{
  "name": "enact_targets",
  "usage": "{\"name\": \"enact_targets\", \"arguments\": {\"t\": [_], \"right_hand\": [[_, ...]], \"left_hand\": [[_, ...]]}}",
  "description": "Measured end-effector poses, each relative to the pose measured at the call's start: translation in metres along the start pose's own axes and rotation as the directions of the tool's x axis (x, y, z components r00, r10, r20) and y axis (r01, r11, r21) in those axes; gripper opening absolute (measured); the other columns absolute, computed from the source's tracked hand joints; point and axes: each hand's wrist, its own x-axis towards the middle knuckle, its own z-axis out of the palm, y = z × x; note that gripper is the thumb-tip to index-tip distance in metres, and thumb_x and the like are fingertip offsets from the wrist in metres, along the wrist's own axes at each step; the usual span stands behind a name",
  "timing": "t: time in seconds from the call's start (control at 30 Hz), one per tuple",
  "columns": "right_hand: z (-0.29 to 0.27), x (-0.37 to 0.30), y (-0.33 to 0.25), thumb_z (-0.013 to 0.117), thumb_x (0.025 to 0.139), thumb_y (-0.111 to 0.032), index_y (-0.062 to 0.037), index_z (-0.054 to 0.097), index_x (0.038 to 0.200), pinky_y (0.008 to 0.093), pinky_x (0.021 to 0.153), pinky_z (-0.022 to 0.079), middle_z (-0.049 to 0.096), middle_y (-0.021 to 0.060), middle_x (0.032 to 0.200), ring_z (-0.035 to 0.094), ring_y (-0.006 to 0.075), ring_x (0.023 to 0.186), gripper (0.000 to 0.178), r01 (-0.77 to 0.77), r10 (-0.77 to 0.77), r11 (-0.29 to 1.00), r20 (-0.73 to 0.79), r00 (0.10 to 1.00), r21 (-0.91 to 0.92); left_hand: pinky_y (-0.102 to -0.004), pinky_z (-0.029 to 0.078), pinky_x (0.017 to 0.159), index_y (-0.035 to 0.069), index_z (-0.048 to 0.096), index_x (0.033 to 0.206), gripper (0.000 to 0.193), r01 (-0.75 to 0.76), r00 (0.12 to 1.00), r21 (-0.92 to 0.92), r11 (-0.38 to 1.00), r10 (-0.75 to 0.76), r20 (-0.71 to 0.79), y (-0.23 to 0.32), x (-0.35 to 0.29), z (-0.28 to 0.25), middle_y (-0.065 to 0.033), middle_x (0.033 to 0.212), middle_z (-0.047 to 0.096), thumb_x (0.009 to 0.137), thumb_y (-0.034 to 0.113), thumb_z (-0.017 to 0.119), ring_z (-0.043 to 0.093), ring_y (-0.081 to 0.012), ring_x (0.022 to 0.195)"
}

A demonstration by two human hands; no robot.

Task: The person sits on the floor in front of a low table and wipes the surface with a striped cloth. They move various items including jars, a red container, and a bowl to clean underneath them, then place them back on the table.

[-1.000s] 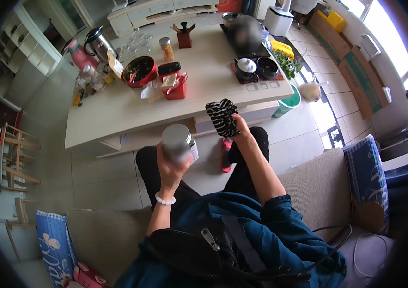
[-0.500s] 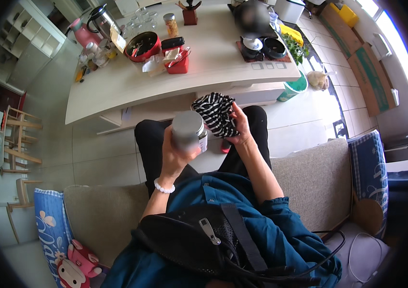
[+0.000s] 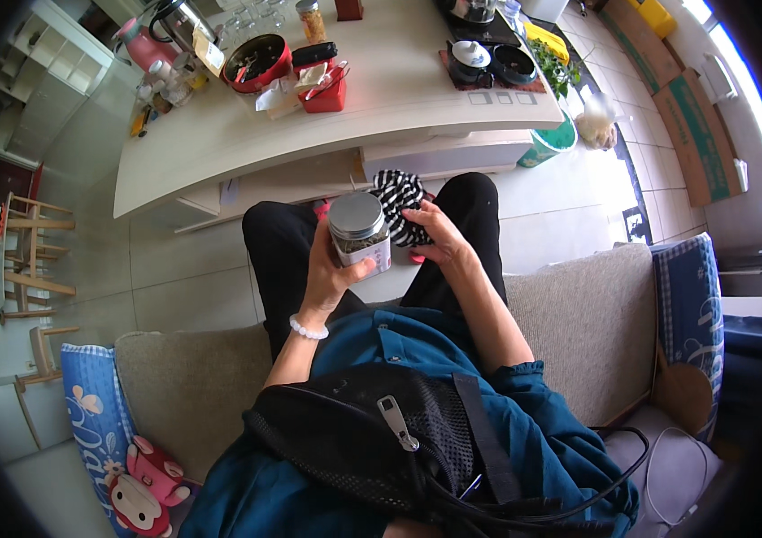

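Note:
My left hand (image 3: pixel 324 273) is wrapped round a clear jar (image 3: pixel 365 242) with a silver screw lid, held upright above my lap. Dark, dry bits, perhaps tea leaves, show through its wall, and a pale label covers the lower side. In my right hand (image 3: pixel 439 235) is a black-and-white striped cloth (image 3: pixel 401 202), bunched up and touching or just behind the jar's right side. My right fingers lie over the cloth's near edge. Part of the cloth is hidden by the jar and my fingers.
A long pale table (image 3: pixel 219 148) stands ahead, its edge beyond my knees. On it are a red round box (image 3: pixel 258 65), a red tissue box (image 3: pixel 325 97), a jar with orange contents (image 3: pixel 311 22) and a white teapot (image 3: pixel 470 56). A green bin (image 3: pixel 549 143) stands at its right end.
The jar has tipped more upright and its label has come into view. The cloth has moved to the jar's far right side and is more bunched. My view has shifted slightly.

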Motion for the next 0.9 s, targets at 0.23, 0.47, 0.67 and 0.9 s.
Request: {"name": "enact_targets", "arguments": {"t": [0.23,0.47,0.67,0.9], "right_hand": [[-0.039,0.046,0.032,0.066,0.079,-0.031,-0.0173,0.044,0.139,0.0449,0.094,0.034,0.048,0.0083,0.135,0.045,0.0189,0.121,0.066,-0.087,0.092,0.960,0.008,0.996,-0.265],[-0.037,0.058,0.054,0.055,0.087,-0.016,-0.0075,0.059,0.117,0.0335,0.069,0.053,0.067,0.0067,0.096,0.064,0.0187,0.078,0.032,-0.003,0.005,0.998,-0.025,1.000,0.055],[-0.026,0.043,0.038,0.039,0.091,-0.013,-0.0076,0.058,0.120,0.0415,0.079,0.056,0.067,0.0106,0.102,0.066,0.0236,0.091,0.035,-0.119,0.119,0.942,0.020,0.993,0.315],[-0.044,0.054,0.052,0.049,0.084,-0.016,-0.0126,0.058,0.113,0.0439,0.085,0.047,0.061,0.0066,0.102,0.058,0.0229,0.092,0.031,-0.086,0.028,0.946,0.183,0.983,0.313]], "left_hand": [[-0.0301,0.045,0.090,0.005,0.048,0.121,0.063,0.038,0.999,-0.083,0.996,-0.035,0.031,0.001,0.000,-0.001,-0.0057,0.108,0.059,0.067,0.018,0.078,0.058,-0.0153,0.099],[-0.0295,0.046,0.088,0.003,0.049,0.122,0.066,0.039,0.998,-0.063,0.997,-0.035,0.057,0.003,-0.003,-0.001,-0.0062,0.108,0.059,0.066,0.022,0.078,0.059,-0.0150,0.098],[-0.0309,0.046,0.091,0.001,0.049,0.127,0.072,0.037,0.999,-0.189,0.981,-0.041,-0.021,-0.009,-0.010,-0.014,-0.0080,0.110,0.063,0.067,0.027,0.080,0.061,-0.0174,0.100],[-0.0349,0.046,0.096,0.000,0.046,0.131,0.078,-0.013,0.998,-0.500,0.866,-0.021,-0.062,-0.020,-0.007,-0.035,-0.0073,0.120,0.059,0.069,0.033,0.080,0.059,-0.0192,0.109]]}}
